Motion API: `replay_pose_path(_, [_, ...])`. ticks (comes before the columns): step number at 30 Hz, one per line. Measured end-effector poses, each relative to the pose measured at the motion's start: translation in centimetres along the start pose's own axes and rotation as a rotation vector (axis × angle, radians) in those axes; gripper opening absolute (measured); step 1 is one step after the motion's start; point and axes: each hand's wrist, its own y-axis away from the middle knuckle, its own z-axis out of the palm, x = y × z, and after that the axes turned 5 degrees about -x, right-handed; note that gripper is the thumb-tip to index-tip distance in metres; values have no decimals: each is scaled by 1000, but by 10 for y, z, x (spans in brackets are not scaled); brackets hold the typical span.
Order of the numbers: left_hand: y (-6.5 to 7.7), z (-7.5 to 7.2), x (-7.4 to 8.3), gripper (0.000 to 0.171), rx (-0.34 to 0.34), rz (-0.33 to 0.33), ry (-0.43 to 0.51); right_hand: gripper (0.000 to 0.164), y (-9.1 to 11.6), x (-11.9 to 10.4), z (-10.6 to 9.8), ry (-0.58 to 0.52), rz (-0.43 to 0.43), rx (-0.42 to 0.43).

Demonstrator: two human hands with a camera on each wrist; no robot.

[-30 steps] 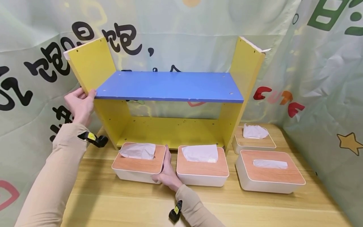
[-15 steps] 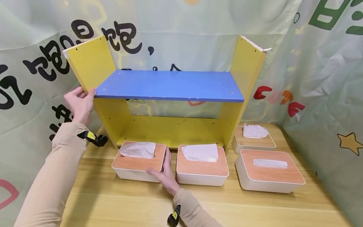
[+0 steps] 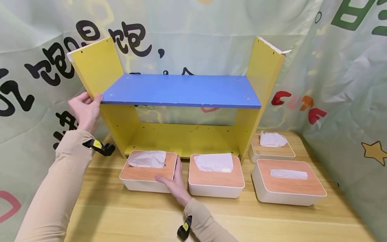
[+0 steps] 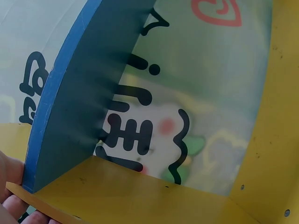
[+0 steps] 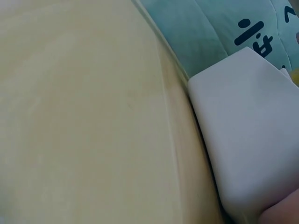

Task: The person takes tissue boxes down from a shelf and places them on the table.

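My left hand (image 3: 85, 112) grips the yellow left side panel (image 3: 95, 69) of a small shelf, where the blue board (image 3: 181, 89) meets it. In the left wrist view the thumb (image 4: 13, 169) lies by the blue board's end and the fingers pass behind the panel. On the table, my right hand (image 3: 177, 185) holds the right front corner of the left tissue box (image 3: 145, 185). Its thumb lies over the lid's front edge and its fingers run along the box's right side. In the right wrist view the box's pale wall (image 5: 247, 135) shows, with a bit of the hand.
Just right of my right hand stands a second tissue box (image 3: 216, 191). Farther right are a third tissue box (image 3: 290, 196) and, behind it, another tissue box (image 3: 272, 154) beside the shelf. A printed cloth (image 3: 193, 20) hangs behind the wooden table (image 3: 136, 218).
My right thumb has shifted from the box's front face up over the lid's edge. My left hand keeps its grip on the shelf, and the boxes stay in place.
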Motion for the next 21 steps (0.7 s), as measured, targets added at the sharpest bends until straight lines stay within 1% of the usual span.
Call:
replay_pose_path(6, [0,0,-1,46,0,-3,4,115,-1,1,-2,-33,-2,-11])
replay_pose_path(15, [0,0,-1,45,1,-7,22,115,-1,1,0,-44,3,1])
replay_pose_path(21, [-2,0,-2,44,0,9,-5,115,-2,1,1,-57,0,7])
